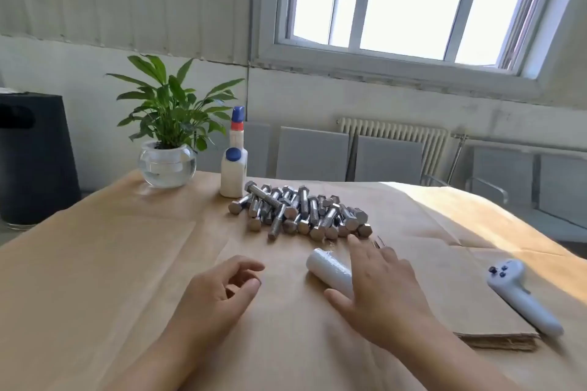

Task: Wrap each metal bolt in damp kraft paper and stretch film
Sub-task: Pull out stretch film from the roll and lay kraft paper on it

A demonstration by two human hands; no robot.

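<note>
Head view: one camera only, looking down over both hands to the worktop (111, 263), which is covered in brown kraft paper
Right hand (378, 289): lies flat and spread over the near end of the stretch film roll (330, 270); its grip is apart, fingers splayed, clamped on nothing; the forefinger tip points at the heap just beyond it
Left hand (219, 289): beside the roll on the other side, loosely curled, thumb and fingers not closed on anything; empty
Bolts (301, 213): the task's thing, a loose heap just past the right fingertips, well short of the white bottle (234, 168) behind it; none is wrapped that I can see
Kraft sheets (476, 317): a flat stack under and outward of the right wrist, with a grey controller (524, 295) lying on it
Step in hand, as I judge it: taking the first bolt; best to pinch one from the near edge of the heap rather than from the middle, so the rest do not roll; lift it clear of the roll; lay it on a single sheet before damping
Count: bolts too piled to number exactly, some dozens; one film roll; one bottle; one controller; one potted plant (168, 124) in a glass bowl; two hands
</note>
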